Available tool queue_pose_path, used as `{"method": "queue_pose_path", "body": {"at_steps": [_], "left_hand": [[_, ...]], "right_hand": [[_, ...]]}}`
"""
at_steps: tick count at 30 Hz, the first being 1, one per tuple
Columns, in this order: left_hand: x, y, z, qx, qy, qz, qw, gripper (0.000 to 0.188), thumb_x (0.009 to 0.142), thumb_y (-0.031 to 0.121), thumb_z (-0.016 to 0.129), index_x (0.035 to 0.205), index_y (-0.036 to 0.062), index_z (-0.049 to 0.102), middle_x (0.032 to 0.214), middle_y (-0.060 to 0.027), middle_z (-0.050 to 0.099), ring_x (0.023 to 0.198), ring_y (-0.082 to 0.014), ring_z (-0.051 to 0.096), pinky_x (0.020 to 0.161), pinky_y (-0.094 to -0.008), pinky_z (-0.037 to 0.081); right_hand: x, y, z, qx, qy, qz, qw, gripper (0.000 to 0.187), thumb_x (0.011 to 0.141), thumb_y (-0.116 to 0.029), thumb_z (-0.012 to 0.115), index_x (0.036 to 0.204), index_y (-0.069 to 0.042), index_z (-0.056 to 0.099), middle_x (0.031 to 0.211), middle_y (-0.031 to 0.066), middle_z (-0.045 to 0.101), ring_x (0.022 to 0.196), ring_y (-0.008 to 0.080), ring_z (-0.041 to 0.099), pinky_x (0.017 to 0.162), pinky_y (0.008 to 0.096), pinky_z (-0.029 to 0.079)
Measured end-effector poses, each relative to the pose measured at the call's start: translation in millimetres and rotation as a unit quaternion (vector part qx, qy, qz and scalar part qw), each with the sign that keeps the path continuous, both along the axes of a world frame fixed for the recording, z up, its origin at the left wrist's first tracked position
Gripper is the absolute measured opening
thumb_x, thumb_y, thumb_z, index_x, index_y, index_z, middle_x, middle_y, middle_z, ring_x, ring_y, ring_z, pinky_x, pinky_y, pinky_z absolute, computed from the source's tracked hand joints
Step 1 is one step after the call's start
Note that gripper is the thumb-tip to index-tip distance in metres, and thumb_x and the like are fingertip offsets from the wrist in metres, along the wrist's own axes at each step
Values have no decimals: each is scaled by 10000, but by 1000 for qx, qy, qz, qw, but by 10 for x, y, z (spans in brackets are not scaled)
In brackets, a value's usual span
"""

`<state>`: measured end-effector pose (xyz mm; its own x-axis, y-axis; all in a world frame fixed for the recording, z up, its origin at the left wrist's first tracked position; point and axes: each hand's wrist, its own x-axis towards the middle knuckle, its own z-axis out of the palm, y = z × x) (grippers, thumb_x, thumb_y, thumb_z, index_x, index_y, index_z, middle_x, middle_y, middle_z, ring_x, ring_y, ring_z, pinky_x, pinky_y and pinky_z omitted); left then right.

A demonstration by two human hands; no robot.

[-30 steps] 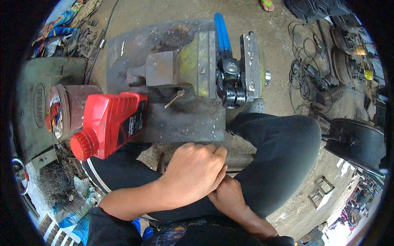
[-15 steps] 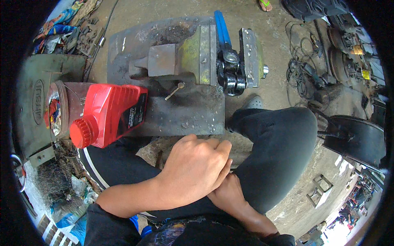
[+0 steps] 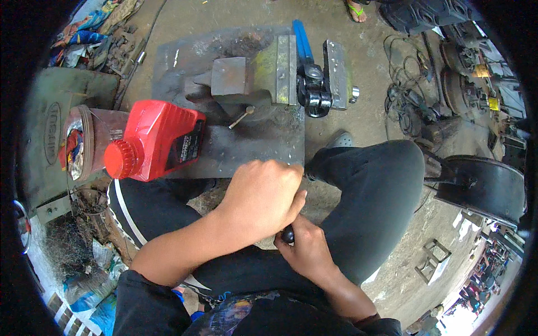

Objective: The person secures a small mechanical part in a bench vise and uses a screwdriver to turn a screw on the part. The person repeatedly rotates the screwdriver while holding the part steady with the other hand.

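My left hand (image 3: pixel 262 195) is closed in a fist over my lap, knuckles up, near the front edge of the steel bench plate (image 3: pixel 255 151). What lies inside its fingers is hidden. Just below and right of it, my right hand (image 3: pixel 308 245) is closed around a black, round-ended piece (image 3: pixel 288 234); only that end shows. Beyond the hands a bench vise (image 3: pixel 269 73) is mounted on the plate. Between its jaws stands a black jointed metal part (image 3: pixel 315 95) with blue handles (image 3: pixel 302 42) pointing away from me.
A red plastic bottle (image 3: pixel 162 137) with a red cap stands at the plate's left, beside a clear jar (image 3: pixel 87 143) on its side. Cables (image 3: pixel 406 106) lie on the floor at right. A black wheel-like drum (image 3: pixel 479 187) is right of my knee. Another person's foot (image 3: pixel 357 11) shows at the top.
Both hands have shifted slightly; the left moved up and away from the right. The black round end now shows in my right hand. The view has shifted a little.
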<state>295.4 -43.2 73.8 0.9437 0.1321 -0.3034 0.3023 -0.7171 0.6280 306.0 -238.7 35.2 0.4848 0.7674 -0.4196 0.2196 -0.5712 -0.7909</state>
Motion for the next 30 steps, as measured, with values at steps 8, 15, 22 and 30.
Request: {"method": "queue_pose_path", "body": {"at_steps": [8, 15, 22, 30], "left_hand": [[23, 172, -102, -43, -6, 35, 998, 360, 874, 346, 701, 855, -10, 754, 785, -256, 703, 816, -432, 710, 788, -508, 569], [22, 391, -263, -49, 150, -89, 983, 714, 1003, 601, 496, 849, -61, 716, 783, -242, 706, 832, -376, 723, 765, -454, 559], [99, 271, -152, -537, 77, 47, 839, 462, 1057, 439, 526, 1284, 44, 606, 1177, -95, 706, 995, -197, 704, 793, -329, 544], [151, 173, -108, -628, 4, 98, 772, 360, 1003, 380, 644, 1200, 79, 652, 1130, -86, 730, 937, -131, 679, 793, -291, 504]], "right_hand": [[17, -49, 220, 125, -98, -50, 986, 257, 696, 16, 739, 917, -3, 609, 879, 166, 661, 827, 329, 690, 750, 382, 552], [105, -271, 1090, 307, -202, -78, 927, 254, 624, 50, 733, 846, -30, 640, 827, 129, 688, 628, 248, 642, 583, 352, 513], [-67, -222, 1252, 392, -280, -12, 876, 308, 594, -38, 802, 868, -97, 675, 931, 68, 702, 608, 183, 496, 551, 339, 397], [-36, -50, 1131, 478, -233, 14, 847, 128, 715, -14, 677, 732, -60, 559, 812, 101, 679, 826, 324, 722, 872, 566, 551]]}}
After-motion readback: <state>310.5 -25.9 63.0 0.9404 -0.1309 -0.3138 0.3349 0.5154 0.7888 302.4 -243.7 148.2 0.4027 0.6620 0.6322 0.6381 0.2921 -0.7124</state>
